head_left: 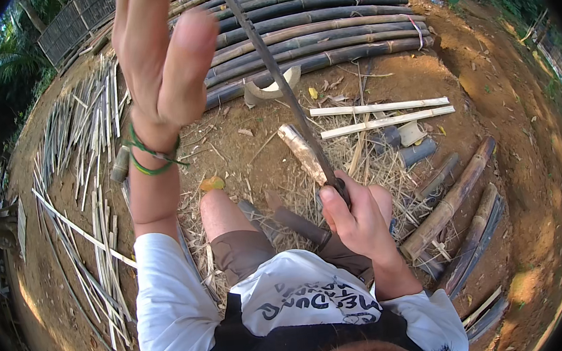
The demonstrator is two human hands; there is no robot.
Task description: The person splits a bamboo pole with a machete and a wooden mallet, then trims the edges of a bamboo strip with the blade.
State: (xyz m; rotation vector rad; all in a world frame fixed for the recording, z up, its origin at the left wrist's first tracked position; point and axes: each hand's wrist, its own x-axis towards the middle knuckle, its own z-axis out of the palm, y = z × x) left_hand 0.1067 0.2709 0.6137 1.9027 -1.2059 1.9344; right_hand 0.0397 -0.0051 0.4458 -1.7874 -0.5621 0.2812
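Observation:
My left hand (161, 68) is raised high in front of me, fingers stretched upward and cut off by the top edge. Green and yellow cords circle that wrist. Nothing shows in its palm or against its thumb. My right hand (359, 218), low and right of centre, is wrapped round the grip of a machete (270, 65). Its long, narrow, dark blade slants up and left, out past the top edge, with small notches along one side. Close behind the blade lies a short, pale, chipped piece of wood (302, 150) on the ground.
Long dark bamboo poles (320, 19) lie stacked ahead. Thin split strips (101, 240) spread over the ground at left. Two pale slats (384, 122), shavings and cut bamboo sections (456, 202) lie at right. A curved bamboo piece (266, 92) sits by the stack.

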